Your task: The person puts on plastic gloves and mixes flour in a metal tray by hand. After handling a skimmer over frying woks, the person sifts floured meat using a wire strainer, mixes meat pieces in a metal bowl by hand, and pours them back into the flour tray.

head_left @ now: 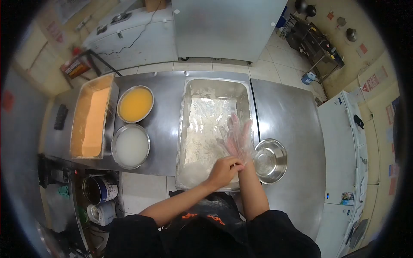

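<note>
One clear plastic glove (246, 151), worn on the spread-fingered right hand (235, 138) above the deep metal tray (182, 129) spanning the tabletop (167, 101) from far edge to near, its wrist end pinched by the left hand (223, 173), apparently to steady its loose fit.

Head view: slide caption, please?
Left hand pinches the clear glove on the right hand, over a metal tray.

And it's the steel bench (167, 99), a pan of orange (111, 101) on the left! Beside that, a bowl of yellow (152, 95) and a bowl of white (149, 145). Then the tray (219, 89), steel bowl (270, 162) near its right.
</note>
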